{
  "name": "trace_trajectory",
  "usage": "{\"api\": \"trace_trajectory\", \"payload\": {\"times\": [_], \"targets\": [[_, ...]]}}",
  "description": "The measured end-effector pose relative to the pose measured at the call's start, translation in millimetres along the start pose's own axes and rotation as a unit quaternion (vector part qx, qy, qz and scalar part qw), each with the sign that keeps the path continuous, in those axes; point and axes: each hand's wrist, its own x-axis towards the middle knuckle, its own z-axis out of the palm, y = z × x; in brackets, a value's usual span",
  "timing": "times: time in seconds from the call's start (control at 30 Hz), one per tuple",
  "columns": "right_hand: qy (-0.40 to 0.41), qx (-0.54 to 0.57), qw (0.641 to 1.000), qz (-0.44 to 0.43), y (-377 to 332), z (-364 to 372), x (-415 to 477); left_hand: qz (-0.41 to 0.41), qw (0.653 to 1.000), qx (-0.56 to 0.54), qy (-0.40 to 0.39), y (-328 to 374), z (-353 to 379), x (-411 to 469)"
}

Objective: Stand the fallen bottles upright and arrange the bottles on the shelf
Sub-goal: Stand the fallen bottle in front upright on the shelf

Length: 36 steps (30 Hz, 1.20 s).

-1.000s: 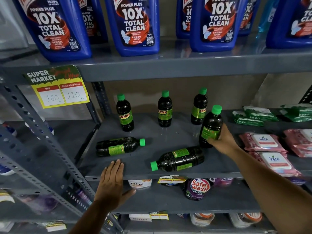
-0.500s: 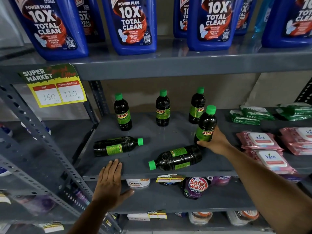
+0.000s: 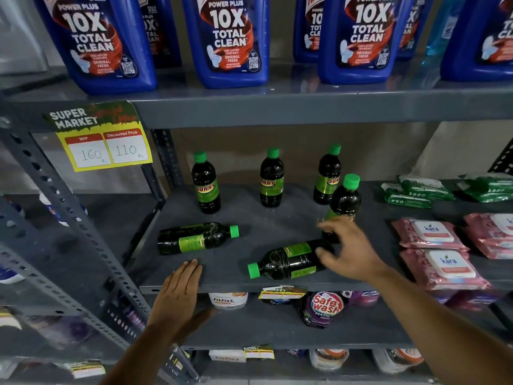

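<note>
Dark bottles with green caps and green labels stand on the grey shelf [image 3: 249,218]. Three stand upright at the back: left bottle [image 3: 206,187], middle bottle [image 3: 271,182], right bottle [image 3: 327,179]. A fourth upright bottle [image 3: 345,200] stands in front of the right one. Two lie on their sides: one at the left [image 3: 197,238], cap pointing right, and one near the front edge [image 3: 288,261], cap pointing left. My right hand [image 3: 347,251] hovers with fingers spread over the front fallen bottle's base, holding nothing. My left hand [image 3: 180,295] rests flat on the shelf's front edge.
Big blue cleaner bottles [image 3: 230,40] fill the shelf above. A yellow price tag [image 3: 102,140] hangs at its left. Pink wipe packs [image 3: 441,262] and green packs [image 3: 416,193] lie to the right. A slotted grey upright [image 3: 69,215] stands at the left. Pouches and tubs sit below.
My right hand has let go of the fourth bottle, which now stands upright, and has moved down-left over the front fallen bottle. My left hand has stayed put.
</note>
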Motion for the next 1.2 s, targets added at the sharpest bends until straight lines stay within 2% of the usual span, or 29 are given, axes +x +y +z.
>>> {"api": "trace_trajectory", "payload": {"times": [0.07,0.1,0.2,0.27,0.37,0.43,0.5,0.57,0.67,0.83,0.97,1.13,1.2], "targets": [[-0.215,-0.103,0.970,-0.051,-21,3,12,-0.007,1.000,-0.001,-0.001,-5,2,-3],[-0.281,-0.149,0.946,-0.070,-29,7,19,-0.017,1.000,-0.004,-0.006,-6,4,-4],[-0.370,-0.216,0.900,-0.077,-39,20,33,-0.048,0.999,-0.012,-0.021,-3,7,-3],[-0.381,-0.233,0.892,-0.066,-41,29,38,-0.049,0.999,-0.016,-0.018,-1,7,-1],[-0.358,-0.223,0.905,-0.045,-39,36,40,-0.039,0.999,-0.013,-0.017,-3,5,-2],[-0.321,-0.189,0.928,-0.023,-35,42,41,-0.034,0.999,-0.014,-0.018,-4,5,-3],[-0.251,-0.100,0.963,0.022,-34,47,40,-0.032,0.999,-0.019,-0.015,-4,6,-4],[-0.172,0.015,0.982,0.079,-36,54,42,-0.031,0.999,-0.022,-0.013,-3,6,-4],[-0.076,0.167,0.972,0.148,-44,64,45,-0.029,0.999,-0.015,-0.016,-3,5,-5],[0.019,0.294,0.930,0.221,-43,82,48,-0.029,0.999,-0.013,-0.015,-5,8,-4],[0.018,0.296,0.923,0.245,-38,86,50,-0.029,0.999,-0.010,-0.011,-3,6,-3],[0.008,0.163,0.958,0.237,-29,88,46,-0.029,0.999,-0.011,-0.012,-3,5,-4],[0.014,0.144,0.955,0.259,-26,87,44,-0.031,0.999,-0.010,-0.017,-3,4,-4]]}}
